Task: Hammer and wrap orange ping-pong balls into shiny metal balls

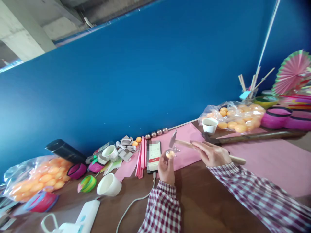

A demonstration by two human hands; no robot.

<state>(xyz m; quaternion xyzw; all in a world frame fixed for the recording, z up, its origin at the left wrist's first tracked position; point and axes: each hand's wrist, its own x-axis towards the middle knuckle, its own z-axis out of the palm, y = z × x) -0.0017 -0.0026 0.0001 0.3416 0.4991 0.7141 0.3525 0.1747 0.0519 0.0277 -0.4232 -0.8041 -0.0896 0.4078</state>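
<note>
Shiny ball (169,153) pinched in left hand (166,171), over pink paper (186,158); right hand (217,154) grips hammer (184,143), head just beside. Probably mid-work (four metallic balls (159,132) lined up behind); remainder unclear.

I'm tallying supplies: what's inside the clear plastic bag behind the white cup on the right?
Orange balls show through the clear plastic bag. The white cup hides part of its left end, and front balls cover whatever lies deeper inside.
</note>
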